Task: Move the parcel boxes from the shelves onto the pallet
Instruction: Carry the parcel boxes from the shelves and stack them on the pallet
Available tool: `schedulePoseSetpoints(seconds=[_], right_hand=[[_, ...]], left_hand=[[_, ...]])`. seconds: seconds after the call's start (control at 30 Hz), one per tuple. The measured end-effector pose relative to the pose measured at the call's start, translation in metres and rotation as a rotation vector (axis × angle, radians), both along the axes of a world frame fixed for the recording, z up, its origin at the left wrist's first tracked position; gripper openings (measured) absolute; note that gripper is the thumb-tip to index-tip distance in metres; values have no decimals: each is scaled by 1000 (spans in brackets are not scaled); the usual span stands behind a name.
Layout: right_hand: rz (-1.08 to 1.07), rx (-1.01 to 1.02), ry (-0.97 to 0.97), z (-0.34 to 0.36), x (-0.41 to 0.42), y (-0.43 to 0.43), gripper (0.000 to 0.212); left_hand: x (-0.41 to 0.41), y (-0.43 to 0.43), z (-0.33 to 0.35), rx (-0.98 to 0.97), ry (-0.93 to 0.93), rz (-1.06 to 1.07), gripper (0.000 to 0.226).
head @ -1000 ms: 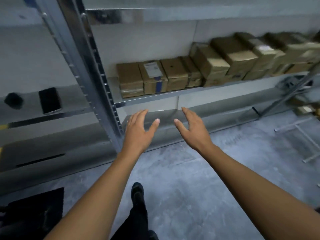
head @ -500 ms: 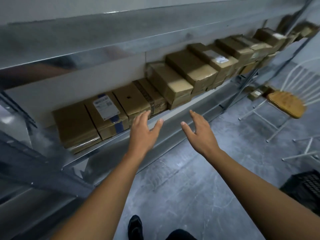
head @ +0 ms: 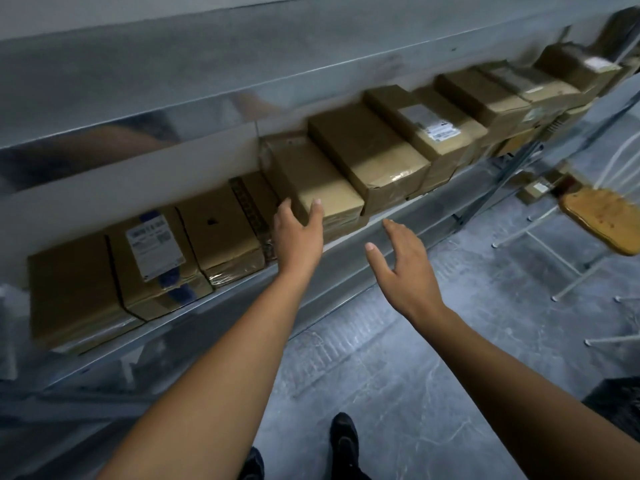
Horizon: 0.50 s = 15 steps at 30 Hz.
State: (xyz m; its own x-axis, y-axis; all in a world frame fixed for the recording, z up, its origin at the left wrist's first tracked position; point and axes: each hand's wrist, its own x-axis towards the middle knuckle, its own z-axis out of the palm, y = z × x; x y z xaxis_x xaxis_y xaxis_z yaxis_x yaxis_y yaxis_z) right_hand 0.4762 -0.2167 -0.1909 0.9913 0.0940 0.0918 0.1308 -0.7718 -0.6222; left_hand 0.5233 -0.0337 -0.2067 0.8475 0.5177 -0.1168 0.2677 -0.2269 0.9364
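Along the metal shelf, the parcel boxes loom nearer than half a second ago. Both hands have advanced: the left hand, fingers spread, now overlaps a raised box at its front corner, contact unclear, while the right hand hovers open and empty at the shelf edge. A concrete floor and a white chair lie beyond.
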Motion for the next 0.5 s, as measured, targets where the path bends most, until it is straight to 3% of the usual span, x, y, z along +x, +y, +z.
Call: schedulePoseSetpoints(seconds=[0.27, 0.5], right_hand=[[119, 24, 5, -3, 41, -29, 68], [180, 122, 43, -6, 51, -24, 67]], left_hand=[[33, -31, -11, -42, 24, 245, 69], [10, -38, -19, -121, -40, 272, 66]])
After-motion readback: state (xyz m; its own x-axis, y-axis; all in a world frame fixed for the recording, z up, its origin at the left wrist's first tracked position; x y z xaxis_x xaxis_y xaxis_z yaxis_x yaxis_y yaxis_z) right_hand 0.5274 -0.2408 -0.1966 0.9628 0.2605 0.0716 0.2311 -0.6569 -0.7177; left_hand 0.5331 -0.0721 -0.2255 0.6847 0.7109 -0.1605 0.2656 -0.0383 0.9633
